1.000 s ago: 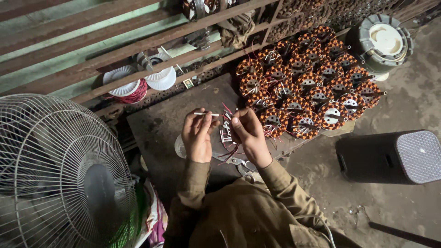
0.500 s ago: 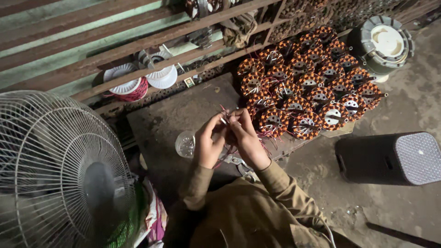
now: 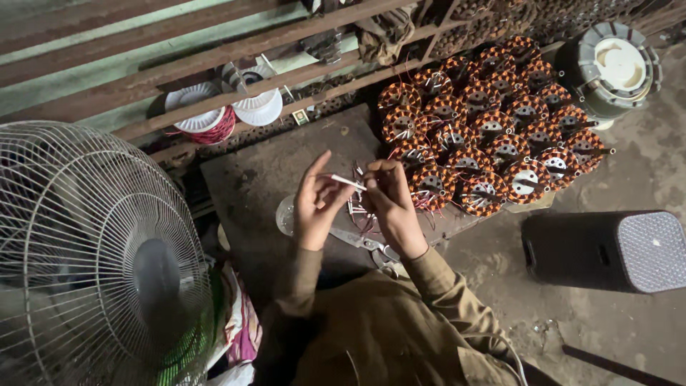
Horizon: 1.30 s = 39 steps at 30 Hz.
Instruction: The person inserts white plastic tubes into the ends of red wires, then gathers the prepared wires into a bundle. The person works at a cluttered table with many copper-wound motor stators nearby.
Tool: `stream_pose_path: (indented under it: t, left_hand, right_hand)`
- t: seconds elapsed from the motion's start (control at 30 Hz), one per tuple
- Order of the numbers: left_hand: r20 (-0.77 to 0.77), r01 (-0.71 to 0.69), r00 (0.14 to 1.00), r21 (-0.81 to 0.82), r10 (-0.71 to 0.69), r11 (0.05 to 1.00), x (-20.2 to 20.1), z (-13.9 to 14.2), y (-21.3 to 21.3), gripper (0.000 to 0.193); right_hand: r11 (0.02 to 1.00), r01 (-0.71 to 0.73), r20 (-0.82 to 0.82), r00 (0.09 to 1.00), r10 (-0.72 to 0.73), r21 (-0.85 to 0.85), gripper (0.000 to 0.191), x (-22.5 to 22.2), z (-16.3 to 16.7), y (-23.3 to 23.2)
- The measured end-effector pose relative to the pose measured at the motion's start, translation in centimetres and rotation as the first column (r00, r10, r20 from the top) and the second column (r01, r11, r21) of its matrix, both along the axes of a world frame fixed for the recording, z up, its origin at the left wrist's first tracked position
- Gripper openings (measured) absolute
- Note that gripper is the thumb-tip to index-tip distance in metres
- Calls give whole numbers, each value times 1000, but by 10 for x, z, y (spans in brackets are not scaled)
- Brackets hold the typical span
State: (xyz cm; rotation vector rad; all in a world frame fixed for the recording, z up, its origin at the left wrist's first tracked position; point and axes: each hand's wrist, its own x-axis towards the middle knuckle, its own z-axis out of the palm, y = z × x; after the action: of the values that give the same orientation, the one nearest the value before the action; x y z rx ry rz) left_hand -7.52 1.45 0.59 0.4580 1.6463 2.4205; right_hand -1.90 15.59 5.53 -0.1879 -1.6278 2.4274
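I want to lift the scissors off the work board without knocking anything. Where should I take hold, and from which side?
Probably at the handle loops, coming from the person's right. The scissors lie flat on the work board, blades pointing left under the left hand, loops near the right hand wrist. The blade end is crowded by a small clear cup.

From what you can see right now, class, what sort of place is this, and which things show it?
Probably a small fan-motor winding or repair workshop: a heap of round copper-wound motor coils, red wire spools by the rusty rack, and a wire-caged pedestal fan. Both hands work a thin white sleeve.
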Motion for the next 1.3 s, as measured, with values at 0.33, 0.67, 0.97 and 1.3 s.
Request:
stream_pose_path:
  t: [0.33,0.67,0.97,1.3]
  left_hand:
    - [-99,-152,987,-831,125,536,-74,-139,-70,29]
    - [-44,-43,999,-974,-2,222,-67,-162,-25,37]
    - [18,23,999,-991,-39,133,-59,-160,-9,45]
    - [12,14,1000,-989,-9,150,-46,-154,-16,54]
  right_hand:
    - [997,-53,116,992,59,-56,21,6,-17,23]
    - [992,-16,147,989,-2,122,30,19,-22,39]
    - [986,44,114,992,-62,159,29,30,-20,56]
    - [997,61,47,997,-59,-56,35,35,-13,63]
